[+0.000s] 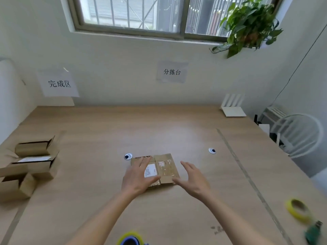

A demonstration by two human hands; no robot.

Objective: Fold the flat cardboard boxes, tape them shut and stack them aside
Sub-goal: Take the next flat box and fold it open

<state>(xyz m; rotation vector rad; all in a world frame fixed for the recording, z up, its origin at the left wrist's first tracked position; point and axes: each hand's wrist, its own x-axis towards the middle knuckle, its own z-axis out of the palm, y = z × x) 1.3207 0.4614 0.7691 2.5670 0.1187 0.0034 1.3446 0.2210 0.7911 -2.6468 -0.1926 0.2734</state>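
The pale wooden surface fills the frame. Folded brown cardboard boxes wait stacked at left. At lower centre lies the flat brown cardboard box; the left hand presses it flat, fingers spread, probably steadying it, while the right hand hovers open beside. A yellow tape roll sits lower right.

Two bare forearms reached into view from the bottom edge, each ending in a bare hand. The left hand and the right hand wore no gloves, rings, watch or bracelet that could be made out. No sleeve showed on either arm up to the frame's edge. The fingernails looked short and unpainted, though blurred.
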